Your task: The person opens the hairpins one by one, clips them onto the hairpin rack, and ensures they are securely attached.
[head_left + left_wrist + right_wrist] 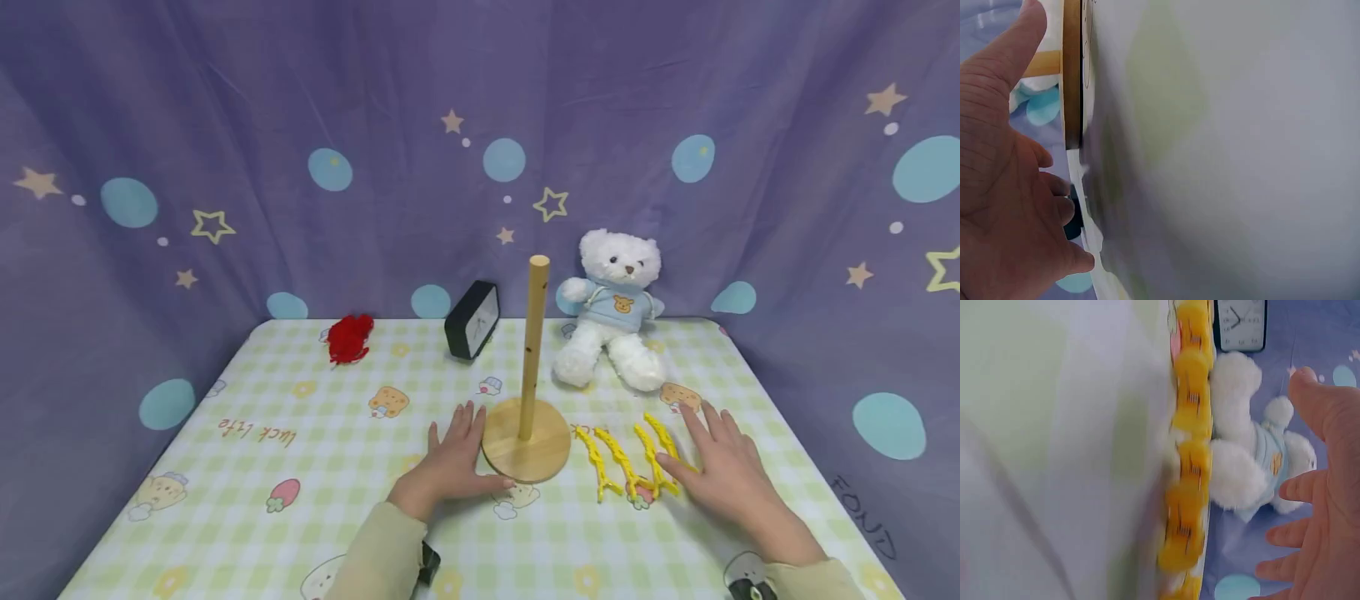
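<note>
A wooden stand with a round base (551, 457) and an upright post (534, 350) dotted with small dark holes stands mid-table. My left hand (453, 462) lies at the base's left edge, fingers straight and thumb spread along its front; whether it touches cannot be told. To the right of the base, several yellow branch-like pieces (619, 457) with forked ends lie side by side. Beside them is my right hand (723, 471), fingers extended, its thumb close to the rightmost piece. In the right wrist view the yellow pieces (1192, 397) appear edge-on, apart from the fingers. Both hands hold nothing.
Behind the stand are a black clock (472, 321) and, to its right, a seated white teddy bear (622, 308) in a blue top. A red fuzzy object (349, 338) lies at the back left. A checked cloth (225, 492) covers the table; a purple curtain (390, 83) hangs behind.
</note>
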The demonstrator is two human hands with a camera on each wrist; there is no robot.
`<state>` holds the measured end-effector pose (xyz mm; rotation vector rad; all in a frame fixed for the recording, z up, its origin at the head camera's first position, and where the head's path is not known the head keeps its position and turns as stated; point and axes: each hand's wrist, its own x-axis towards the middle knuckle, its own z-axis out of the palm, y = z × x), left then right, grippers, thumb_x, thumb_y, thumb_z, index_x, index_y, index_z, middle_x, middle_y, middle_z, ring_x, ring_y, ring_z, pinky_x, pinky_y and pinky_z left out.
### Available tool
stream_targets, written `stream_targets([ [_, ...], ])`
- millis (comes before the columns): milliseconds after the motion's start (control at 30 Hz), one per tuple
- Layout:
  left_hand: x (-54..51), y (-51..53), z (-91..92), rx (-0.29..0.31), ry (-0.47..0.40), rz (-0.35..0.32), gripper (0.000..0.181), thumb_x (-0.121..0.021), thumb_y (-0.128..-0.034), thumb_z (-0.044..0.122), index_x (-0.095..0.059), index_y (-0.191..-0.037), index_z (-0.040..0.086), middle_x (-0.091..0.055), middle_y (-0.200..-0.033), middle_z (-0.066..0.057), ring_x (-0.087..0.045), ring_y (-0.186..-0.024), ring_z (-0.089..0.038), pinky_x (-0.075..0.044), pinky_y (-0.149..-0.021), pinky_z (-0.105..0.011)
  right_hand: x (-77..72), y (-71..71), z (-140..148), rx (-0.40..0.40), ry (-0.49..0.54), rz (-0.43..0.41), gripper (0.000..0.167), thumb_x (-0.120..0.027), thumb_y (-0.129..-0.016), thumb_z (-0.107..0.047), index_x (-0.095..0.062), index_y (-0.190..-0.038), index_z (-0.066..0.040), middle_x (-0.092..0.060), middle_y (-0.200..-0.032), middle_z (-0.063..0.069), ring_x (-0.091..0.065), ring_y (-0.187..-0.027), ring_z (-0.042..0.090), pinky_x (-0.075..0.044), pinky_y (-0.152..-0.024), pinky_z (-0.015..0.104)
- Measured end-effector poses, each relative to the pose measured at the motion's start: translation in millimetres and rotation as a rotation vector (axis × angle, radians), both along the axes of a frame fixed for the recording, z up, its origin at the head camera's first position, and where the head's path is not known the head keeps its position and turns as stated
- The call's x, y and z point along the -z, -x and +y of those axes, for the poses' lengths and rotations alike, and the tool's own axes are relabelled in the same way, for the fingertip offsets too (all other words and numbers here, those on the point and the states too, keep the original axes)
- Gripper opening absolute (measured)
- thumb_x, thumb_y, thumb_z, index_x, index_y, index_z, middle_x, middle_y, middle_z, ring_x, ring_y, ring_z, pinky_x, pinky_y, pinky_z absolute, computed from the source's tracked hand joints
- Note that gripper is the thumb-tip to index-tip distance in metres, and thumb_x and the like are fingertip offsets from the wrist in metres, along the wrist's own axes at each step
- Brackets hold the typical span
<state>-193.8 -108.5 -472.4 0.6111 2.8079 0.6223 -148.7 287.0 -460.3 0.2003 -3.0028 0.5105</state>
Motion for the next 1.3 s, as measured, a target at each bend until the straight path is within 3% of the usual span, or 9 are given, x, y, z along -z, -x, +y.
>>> stream_targets([
  [167,-1.0,5.9,4.7,0.021,0.02,-0.046,0.119,-0.068,-0.0744,0.07,-0.013,-0.156,0.004,-0.009,-0.162,-0.018,-0.006,-0.149,-0.032,0.0,-0.111,-0.066,2.3,-4.1,20.8,0.005,-0.016,-0.001,0.096,-0.06,-0.089,-0.058,-0.024,-0.151,0.006,-0.027,-0.143,0.042,-0.028,-0.126,0.062,-0.028,-0.093,0.075],
  [400,-2.7,13.6,6.5,0.029,0.03,-0.072,0.12,-0.068,-0.0748,0.07,-0.009,-0.157,0.005,-0.007,-0.162,-0.015,-0.006,-0.149,-0.029,0.001,-0.112,-0.064,4.4,-7.6,43.4,0.071,-0.027,-0.133,0.102,-0.064,-0.085,-0.061,-0.028,-0.145,0.012,-0.04,-0.134,0.042,-0.04,-0.119,0.06,-0.037,-0.09,0.069],
  [533,-2.7,16.5,8.8,0.036,0.023,-0.069,0.12,-0.068,-0.0753,0.069,-0.008,-0.157,0.004,-0.007,-0.163,-0.015,-0.006,-0.149,-0.029,0.0,-0.111,-0.064,7.5,-10.1,55.9,0.086,-0.039,-0.162,0.103,-0.068,-0.082,-0.06,-0.031,-0.14,0.017,-0.047,-0.124,0.044,-0.044,-0.113,0.061,-0.04,-0.087,0.067],
  [733,-3.3,18.0,12.6,0.037,0.041,-0.075,0.12,-0.068,-0.0752,0.069,-0.009,-0.156,0.003,-0.006,-0.162,-0.015,-0.004,-0.149,-0.029,0.001,-0.111,-0.065,11.0,-11.2,68.2,0.104,-0.028,-0.208,0.085,-0.067,-0.088,-0.046,-0.037,-0.131,0.02,-0.061,-0.103,0.034,-0.054,-0.101,0.054,-0.044,-0.082,0.062],
  [933,-2.2,19.1,15.4,0.037,0.061,-0.077,0.12,-0.067,-0.0752,0.07,-0.009,-0.156,0.004,-0.005,-0.163,-0.014,-0.003,-0.149,-0.029,0.0,-0.111,-0.066,12.0,-9.7,70.7,0.153,-0.033,-0.254,0.081,-0.071,-0.084,-0.048,-0.048,-0.122,0.02,-0.06,-0.101,0.031,-0.056,-0.097,0.049,-0.046,-0.08,0.057],
  [1100,-0.8,19.7,16.7,0.04,0.068,-0.077,0.12,-0.067,-0.0754,0.071,-0.009,-0.157,0.004,-0.005,-0.163,-0.014,-0.003,-0.149,-0.029,0.0,-0.111,-0.065,13.7,-10.3,70.4,0.172,-0.045,-0.244,0.079,-0.076,-0.078,-0.047,-0.054,-0.117,0.018,-0.059,-0.096,0.025,-0.057,-0.092,0.043,-0.047,-0.079,0.055],
  [1300,-0.1,19.2,18.1,0.036,0.054,-0.073,0.12,-0.068,-0.0746,0.07,-0.01,-0.156,0.004,-0.006,-0.163,-0.014,-0.004,-0.149,-0.029,0.0,-0.111,-0.065,14.9,-11.4,68.1,0.204,-0.037,-0.258,0.064,-0.081,-0.074,-0.042,-0.059,-0.1,0.011,-0.056,-0.088,0.018,-0.055,-0.08,0.033,-0.046,-0.073,0.05],
])
